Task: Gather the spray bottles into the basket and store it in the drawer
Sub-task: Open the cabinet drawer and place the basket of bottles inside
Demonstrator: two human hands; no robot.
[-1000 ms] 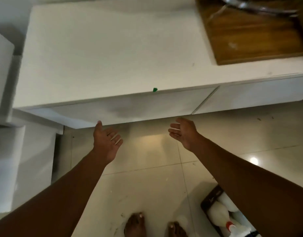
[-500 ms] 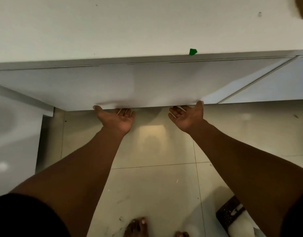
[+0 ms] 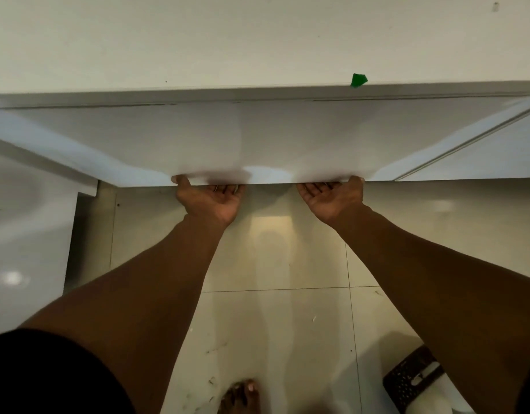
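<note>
A wide white drawer front [image 3: 272,138] hangs under the white counter [image 3: 228,40]. My left hand [image 3: 211,197] and my right hand [image 3: 332,197] are palm up at its bottom edge, fingers curled under and behind the panel, thumbs on its face. The fingertips are hidden. On the floor at the lower right, the corner of a dark perforated basket [image 3: 407,380] shows, with a white spray bottle [image 3: 431,398] lying in it, partly behind my right arm.
A second drawer front [image 3: 490,153] adjoins on the right. A green tape scrap [image 3: 358,80] marks the counter edge. A white cabinet [image 3: 28,234] stands at the left. My bare foot [image 3: 240,395] is on the glossy tiled floor [image 3: 281,309].
I have leaned in closer. Both hands rose from open air to the drawer's lower edge and hooked their fingers under it. The basket has slid toward the frame's corner.
</note>
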